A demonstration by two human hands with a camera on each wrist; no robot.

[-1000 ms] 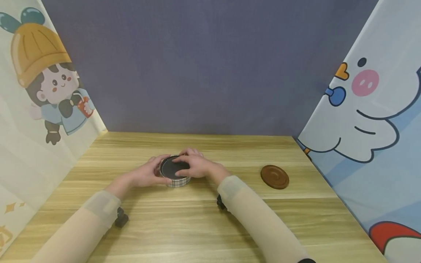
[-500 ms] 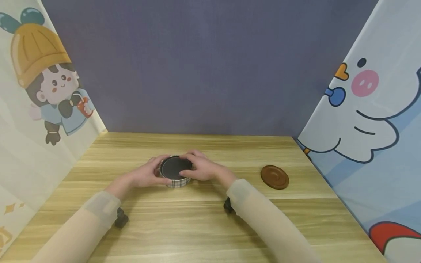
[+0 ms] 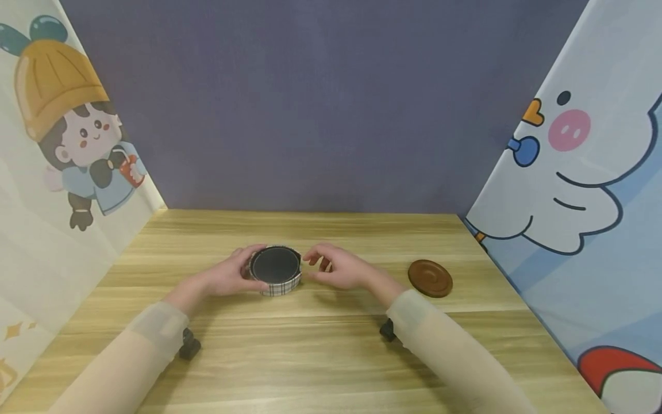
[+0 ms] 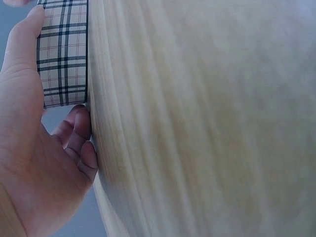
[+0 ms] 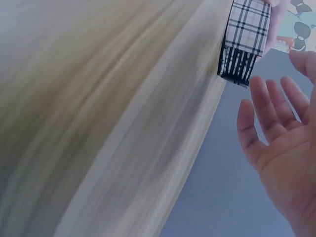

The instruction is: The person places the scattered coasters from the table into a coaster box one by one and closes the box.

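Observation:
A round plaid box (image 3: 276, 271) with a dark top stands on the wooden table (image 3: 310, 356); its checked wall (image 4: 62, 54) fills the top left of the left wrist view and shows in the right wrist view as a plaid box (image 5: 245, 39) at the top. My left hand (image 3: 233, 276) grips the box's left side, thumb and fingers curled round the wall. My right hand (image 3: 336, 269) hovers just right of the box, fingers spread and relaxed, holding nothing; its open palm and fingers (image 5: 269, 113) show apart from the box.
A brown round disc (image 3: 430, 278) lies flat on the table to the right of my right hand. Cartoon-printed panels stand on the left (image 3: 62, 144) and right (image 3: 579, 172), and a plain purple wall closes the back.
My right hand has lifted off the box's top and drawn back to the right, letting go. The left hand has stayed on the box's side.

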